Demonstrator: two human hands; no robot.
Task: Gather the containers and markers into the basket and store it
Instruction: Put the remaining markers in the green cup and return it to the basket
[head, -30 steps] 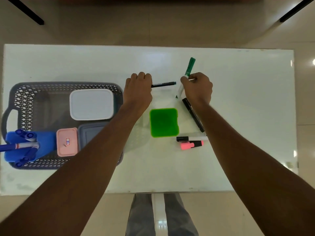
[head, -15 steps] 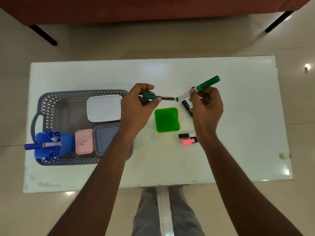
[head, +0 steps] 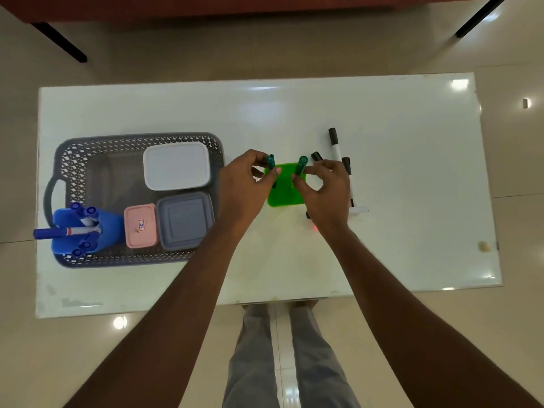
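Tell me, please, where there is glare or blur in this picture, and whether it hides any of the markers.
Head view: ceiling lights glare on the glossy white table, brightest at its far right corner; the floor also reflects spots. The green cup is sharp; the capped markers in the left hand and right hand are slightly soft but readable. Table edges bow from the wide lens.

**Lighting and picture quality**

Soft overhead light is falling evenly; bright glare spots are showing on the glossy white surface [head: 412,172] and on the floor [head: 120,321]. Shadows are lying faint. Wide-angle distortion is bowing the surface's edges. Focus is running slightly soft throughout.
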